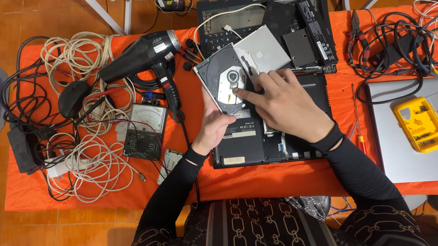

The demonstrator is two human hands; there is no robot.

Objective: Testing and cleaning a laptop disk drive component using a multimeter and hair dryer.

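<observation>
A: Optical drive [226, 78]: thin, silver-grey, tray out, round hub showing. It lies tilted over the opened black laptop [277, 129].

B: Grip?

A: Left hand [213, 128] clasps its near edge; right hand [282, 102] is open, forefinger on the tray.

B: Room?

A: Heat gun [143, 56] and multimeter [145, 131] crowd left; bare orange cloth [265, 179] toward the table's near edge.

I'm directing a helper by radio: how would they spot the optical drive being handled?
On the orange table lies an opened black laptop. The optical drive sits tilted at its upper left, held by the left hand. Unlike its neighbours, its open tray shows a round hub.
</observation>
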